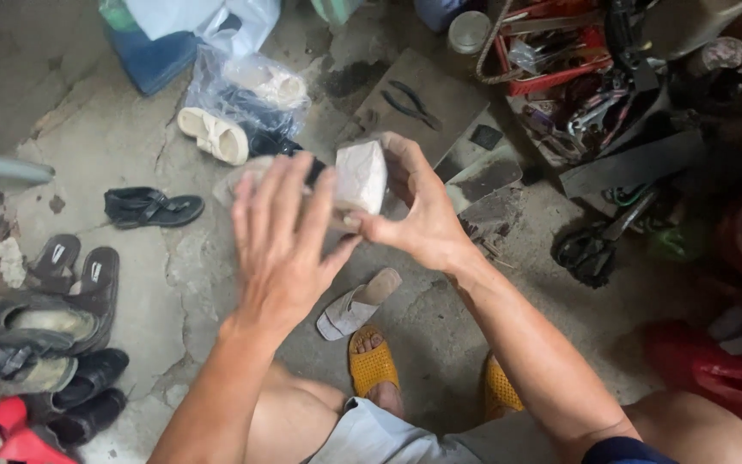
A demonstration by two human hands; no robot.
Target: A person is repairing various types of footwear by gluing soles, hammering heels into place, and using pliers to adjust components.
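My right hand grips a white shoe by one end, holding it up in front of me. My left hand has its fingers spread and rests flat against the shoe's near side, hiding most of it. Below the hands a pale slide sandal lies on the concrete floor. My feet in yellow perforated sandals show at the bottom.
Dark shoes and sandals lie at the left, and a black sandal beside them. A cream sandal and plastic bags sit farther off. A red tool basket, pliers on a board and scissors crowd the right.
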